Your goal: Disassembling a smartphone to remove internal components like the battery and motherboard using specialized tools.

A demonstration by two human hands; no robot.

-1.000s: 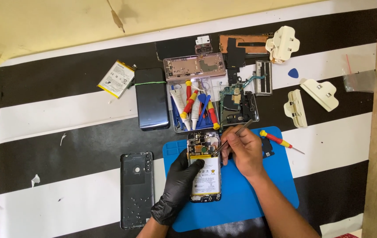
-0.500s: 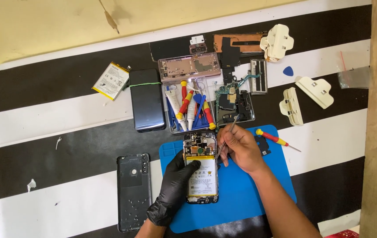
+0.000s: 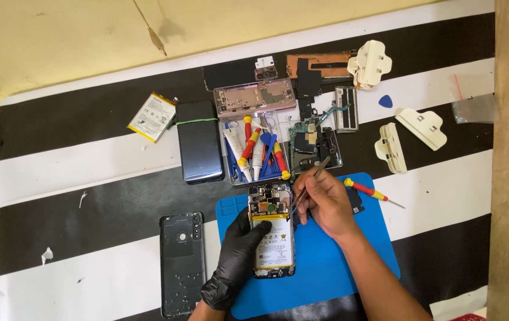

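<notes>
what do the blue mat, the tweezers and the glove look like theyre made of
Blue mat: likely silicone or rubber, matte, with moulded compartments at its edge. Tweezers: metal, thin and grey with a dull sheen. Glove on the left hand: black nitrile or latex, snug, slightly glossy.

Black-and-white striped table (image 3: pixel 88 166), blue work mat (image 3: pixel 326 267) at its near edge, loose black back cover (image 3: pixel 182 264) beside it, dark phone (image 3: pixel 200 141), spare battery (image 3: pixel 151 116), tray of red-handled tools (image 3: pixel 254 151), red screwdriver (image 3: pixel 372 192), three white clamps (image 3: pixel 388 147), blue pick (image 3: pixel 386 101)

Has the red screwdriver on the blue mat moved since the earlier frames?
No. The red screwdriver lies at the same spot on the blue mat's upper right edge.
</notes>
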